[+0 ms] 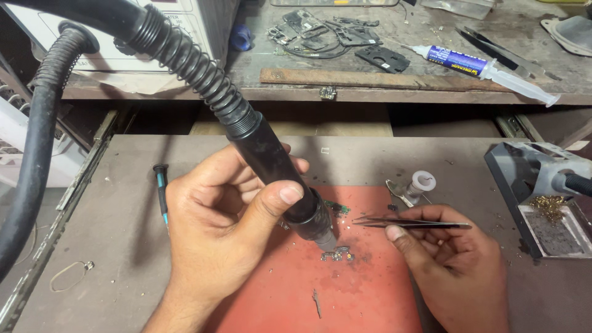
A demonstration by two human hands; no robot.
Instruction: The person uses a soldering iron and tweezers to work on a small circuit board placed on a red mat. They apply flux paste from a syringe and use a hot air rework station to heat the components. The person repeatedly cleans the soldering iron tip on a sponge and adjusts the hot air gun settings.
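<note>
The left hand (216,237) grips a black hot-air wand (280,179) over a small grey circuit part (338,253); the right hand (447,256) pinches thin metal tweezers (410,223) nearby, the part not yet lifted.

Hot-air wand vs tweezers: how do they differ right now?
The hot-air wand is thick, black and trails a ribbed hose; the tweezers are thin bare metal. The left hand holds the wand steeply tilted, nozzle just above the small circuit part; the right hand holds the tweezers nearly level, tips clear of it. Both sit over the red mat.
</note>
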